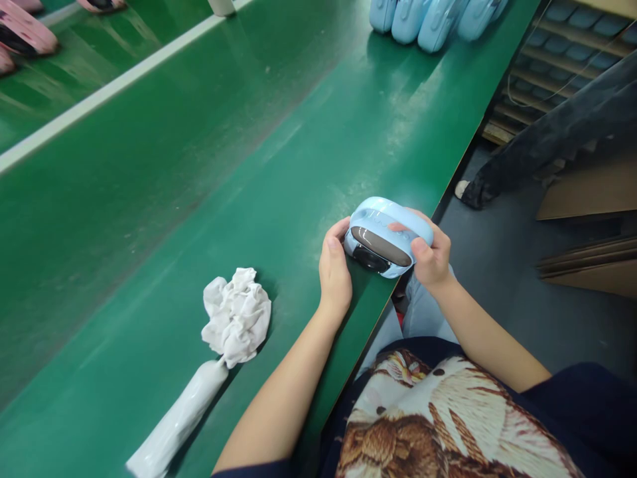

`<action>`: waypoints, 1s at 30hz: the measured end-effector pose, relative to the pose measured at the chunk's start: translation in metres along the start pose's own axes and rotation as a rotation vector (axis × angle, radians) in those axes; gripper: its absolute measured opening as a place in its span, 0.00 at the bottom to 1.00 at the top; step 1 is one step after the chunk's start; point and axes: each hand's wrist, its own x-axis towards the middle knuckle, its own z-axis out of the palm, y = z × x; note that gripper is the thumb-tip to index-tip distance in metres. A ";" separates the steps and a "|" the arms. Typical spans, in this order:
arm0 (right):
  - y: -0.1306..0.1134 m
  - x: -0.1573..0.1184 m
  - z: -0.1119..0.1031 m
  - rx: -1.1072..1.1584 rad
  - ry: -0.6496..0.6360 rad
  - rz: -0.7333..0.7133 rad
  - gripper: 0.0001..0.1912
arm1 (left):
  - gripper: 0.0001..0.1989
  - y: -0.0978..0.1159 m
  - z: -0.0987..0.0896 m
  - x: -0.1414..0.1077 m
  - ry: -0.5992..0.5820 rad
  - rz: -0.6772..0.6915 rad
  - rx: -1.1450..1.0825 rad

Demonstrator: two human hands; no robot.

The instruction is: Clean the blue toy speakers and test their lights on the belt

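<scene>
The green-topped workbench surface [164, 219] runs diagonally across the view, its right long edge bordering a dark grey floor [492, 292]. A second green surface [60, 99] with a white edge strip [99, 93] lies at upper left and carries pink items [30, 30]. Beyond the right edge are a rack [552, 73] of pale-blue pieces, flat cardboard sheets [592, 265] and dark fabric [552, 129], possibly a trouser leg. At the far end of the surface, at least 4 pale-blue cases [432, 23] stand in a row. Left of centre lies crumpled white wrapping [236, 315] with a tight tubular tail [176, 418]; its material cannot be confirmed.

The pale-blue moulded plastic case [393, 219] is at the right edge of the surface; whether it touches the surface cannot be determined. It is judged light and stiff, but its smooth, rounded shell may prove slippery. The rounded ends appear the safest hold, clear of the glossy front. The left hand [334, 272] is closed around the left end. The right hand [432, 259] is closed around the right end, with the thumb on the front. An oval brown panel [381, 245] and a black window [371, 259] occupy the front.
</scene>
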 end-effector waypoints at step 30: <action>0.006 -0.003 0.000 -0.032 0.004 -0.037 0.17 | 0.26 -0.004 -0.001 0.000 0.009 0.020 0.012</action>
